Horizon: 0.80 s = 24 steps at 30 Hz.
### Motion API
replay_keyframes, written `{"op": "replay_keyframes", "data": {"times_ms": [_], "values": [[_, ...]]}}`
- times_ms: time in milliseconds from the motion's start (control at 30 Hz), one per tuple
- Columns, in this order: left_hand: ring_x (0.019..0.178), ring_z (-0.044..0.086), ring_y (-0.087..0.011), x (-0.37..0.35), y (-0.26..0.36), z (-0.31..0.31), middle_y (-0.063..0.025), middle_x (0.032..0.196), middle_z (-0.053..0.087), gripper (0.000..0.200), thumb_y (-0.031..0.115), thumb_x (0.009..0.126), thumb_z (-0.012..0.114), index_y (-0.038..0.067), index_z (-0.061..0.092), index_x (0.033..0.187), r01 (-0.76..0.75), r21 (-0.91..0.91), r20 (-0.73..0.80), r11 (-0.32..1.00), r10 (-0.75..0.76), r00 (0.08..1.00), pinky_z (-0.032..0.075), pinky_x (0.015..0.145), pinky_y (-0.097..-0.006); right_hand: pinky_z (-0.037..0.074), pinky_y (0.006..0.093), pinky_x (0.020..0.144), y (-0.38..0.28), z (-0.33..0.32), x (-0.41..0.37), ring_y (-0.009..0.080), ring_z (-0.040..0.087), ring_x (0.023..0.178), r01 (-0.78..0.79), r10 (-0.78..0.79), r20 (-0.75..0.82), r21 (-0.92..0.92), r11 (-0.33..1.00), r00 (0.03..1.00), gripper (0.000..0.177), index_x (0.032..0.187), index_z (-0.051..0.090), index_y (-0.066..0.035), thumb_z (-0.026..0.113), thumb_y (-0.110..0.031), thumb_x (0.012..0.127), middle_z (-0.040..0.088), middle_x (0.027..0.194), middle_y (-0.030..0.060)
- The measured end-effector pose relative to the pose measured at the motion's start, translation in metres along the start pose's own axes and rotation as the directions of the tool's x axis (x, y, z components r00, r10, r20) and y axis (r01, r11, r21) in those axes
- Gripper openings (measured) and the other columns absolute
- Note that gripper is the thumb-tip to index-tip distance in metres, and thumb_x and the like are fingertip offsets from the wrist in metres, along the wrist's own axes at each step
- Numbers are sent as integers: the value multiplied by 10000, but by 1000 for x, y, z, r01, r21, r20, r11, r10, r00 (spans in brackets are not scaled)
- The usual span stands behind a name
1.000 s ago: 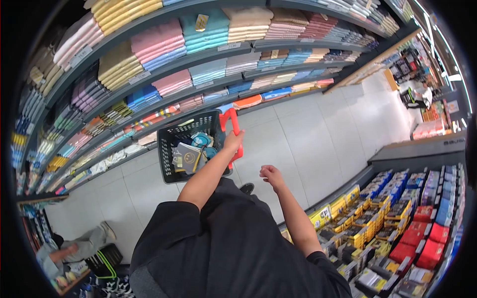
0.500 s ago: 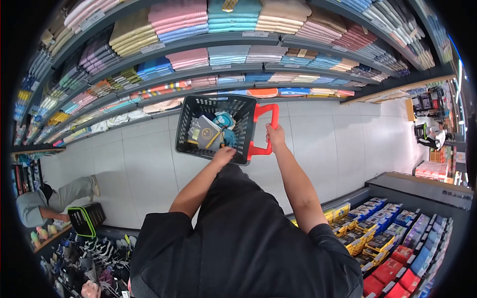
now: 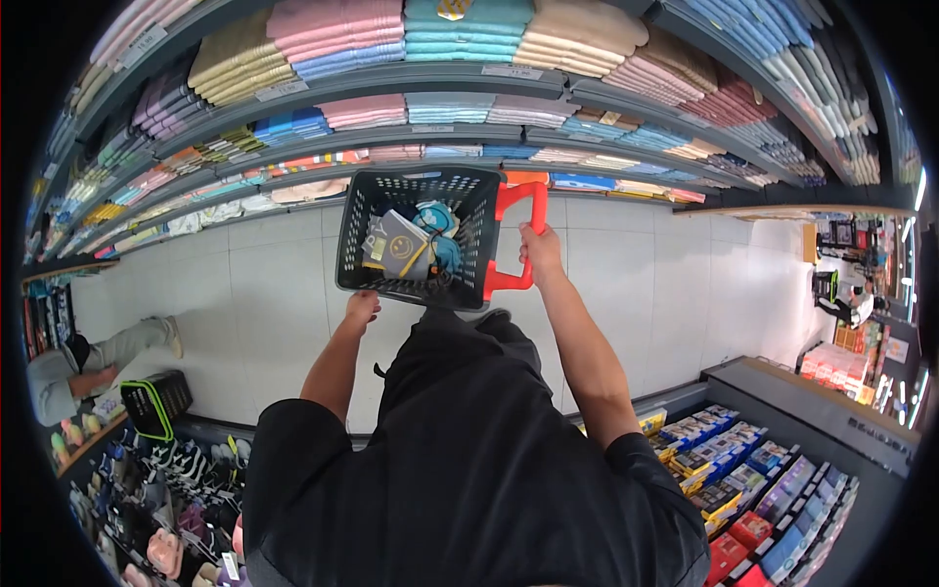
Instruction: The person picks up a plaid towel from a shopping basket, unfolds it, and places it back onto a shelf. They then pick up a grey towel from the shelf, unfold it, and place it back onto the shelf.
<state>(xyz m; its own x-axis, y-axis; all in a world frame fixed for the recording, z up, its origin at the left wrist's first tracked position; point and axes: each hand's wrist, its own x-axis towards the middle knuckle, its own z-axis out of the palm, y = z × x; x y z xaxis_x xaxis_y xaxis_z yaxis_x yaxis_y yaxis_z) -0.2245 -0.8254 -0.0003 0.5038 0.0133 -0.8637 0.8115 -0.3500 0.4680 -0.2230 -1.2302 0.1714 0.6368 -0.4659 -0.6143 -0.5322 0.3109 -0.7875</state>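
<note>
A dark perforated shopping basket hangs in front of me, its red handle on the right side. My right hand is wrapped round that handle. My left hand is at the basket's near left corner, with fingers curled; whether it grips the rim is hard to make out. Inside the basket lie a grey packet with a yellow smiley face and a teal and white item.
Shelves of folded towels run across the far side. Shoes and boxed goods stand near me. A person with a green-rimmed basket is at the left; another person is far right.
My left hand has come out of the basket and moved left to its near corner. The basket has shifted slightly left and up in view, with my right hand still on the handle.
</note>
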Motion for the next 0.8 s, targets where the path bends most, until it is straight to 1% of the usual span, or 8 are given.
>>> {"op": "replay_keyframes", "data": {"times_ms": [167,233,333,433,533,667,700,800], "values": [[830,632,-159,3,20,51,-4,914,611,264,309,893,600,127,586,1083,2,33,63,999,-5,998,490,685,-339,381,250,411,-13,-17,24,84,435,471,68,-61,91,-77,995,994,146,957,531,-70,626,-168,906,462,656,-17],[818,628,-151,-5,32,77,-1,907,611,253,296,888,601,127,593,1076,-17,40,81,999,14,997,487,680,-341,378,249,410,-23,-30,37,84,432,467,63,-57,80,-85,994,995,150,958,531,-70,629,-170,905,458,642,-19],[675,619,-135,-16,44,119,1,771,600,213,260,853,610,94,629,986,-60,-53,21,997,61,998,451,529,-294,363,259,401,-27,-71,61,88,432,453,51,-44,75,-98,994,996,158,958,537,-73,638,-175,894,462,619,-15],[649,612,-138,-16,41,156,-8,761,603,197,252,851,604,83,630,950,-82,-31,-13,996,82,997,442,502,-289,358,262,398,-27,-110,75,91,435,446,51,-41,86,-108,993,995,164,957,542,-69,641,-179,887,469,609,-13],[807,620,-149,-17,37,193,-5,900,605,263,297,885,599,117,595,1076,-1,94,29,996,-1,1000,483,673,-351,362,259,400,-36,-147,92,92,440,445,71,-60,103,-100,992,993,166,947,548,-60,642,-181,885,476,608,-10],[786,616,-148,-30,47,254,-5,884,599,246,276,881,600,108,598,1061,-42,29,49,999,41,998,478,632,-320,376,251,408,-51,-208,114,83,432,455,81,-66,110,-142,987,992,154,945,549,-62,638,-181,905,477,637,-20],[789,620,-143,-44,59,272,-14,899,608,228,245,883,601,105,598,1063,-68,27,26,997,67,997,476,602,-298,375,252,407,-53,-225,120,85,439,453,83,-68,111,-139,987,992,159,938,555,-57,642,-184,898,482,624,-14],[795,629,-141,-68,81,326,-22,926,618,233,230,894,605,101,589,1088,-93,-57,-47,994,91,995,477,581,-290,375,254,406,-62,-274,138,89,455,450,102,-88,101,-145,984,991,171,923,569,-48,651,-192,884,498,604,-3]]}}
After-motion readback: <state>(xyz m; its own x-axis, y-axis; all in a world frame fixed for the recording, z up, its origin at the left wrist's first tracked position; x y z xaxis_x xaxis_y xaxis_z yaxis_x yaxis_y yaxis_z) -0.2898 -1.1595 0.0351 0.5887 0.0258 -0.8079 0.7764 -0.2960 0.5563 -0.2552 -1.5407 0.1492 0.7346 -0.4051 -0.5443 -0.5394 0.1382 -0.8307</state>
